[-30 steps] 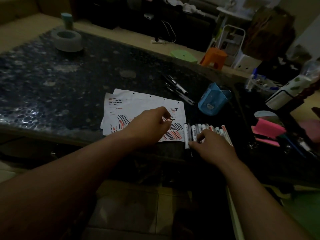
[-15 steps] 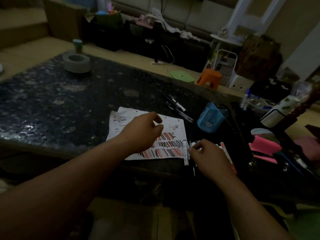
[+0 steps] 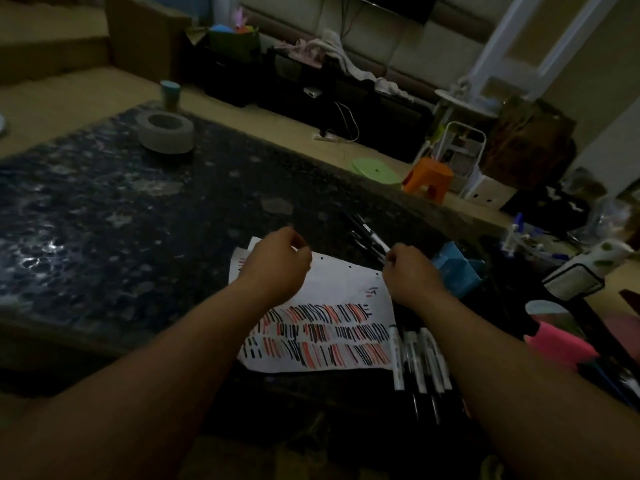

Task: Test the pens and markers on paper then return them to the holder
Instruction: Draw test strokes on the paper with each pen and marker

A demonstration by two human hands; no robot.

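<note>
Nearest you, a row of markers lies side by side at the near edge of the tabletop, just right of the paper. The paper's near half is covered with black and red strokes. Your left hand is over the paper's far left part with its fingers curled; you cannot tell whether it holds anything. Your right hand, also curled, is at the near ends of the loose pens; a grip on one is unclear. The blue holder sits tilted just right of that hand. A tape roll sits far left.
</note>
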